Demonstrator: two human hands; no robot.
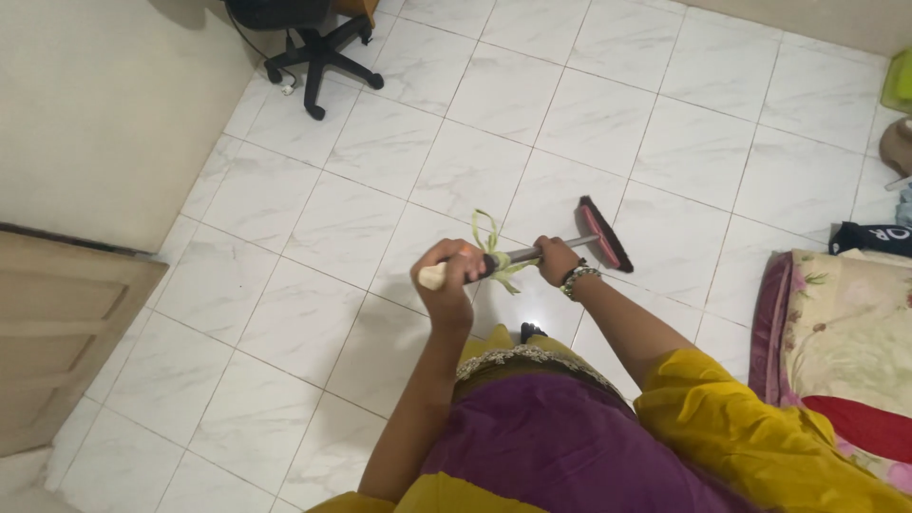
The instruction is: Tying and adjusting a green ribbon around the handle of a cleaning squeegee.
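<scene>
Broom [532,252] handle runs from centre frame toward its head at right, right hand [554,261] wrapped nearer the head, left hand [448,271] clenching the top.

Left hand [448,271] gripping broom handle [532,253] near its top end, right hand [556,261] gripping lower down, broom head [605,234] on white tiled floor [380,152], office chair [318,43] beyond

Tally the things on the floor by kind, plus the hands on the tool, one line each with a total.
Floor wiper with long handle: 1
Office chair, black: 1
Floral mattress: 1
Green box, at the frame edge: 1
Hands on the handle: 2, left hand near its top end, right hand lower down
Total: 6
</scene>
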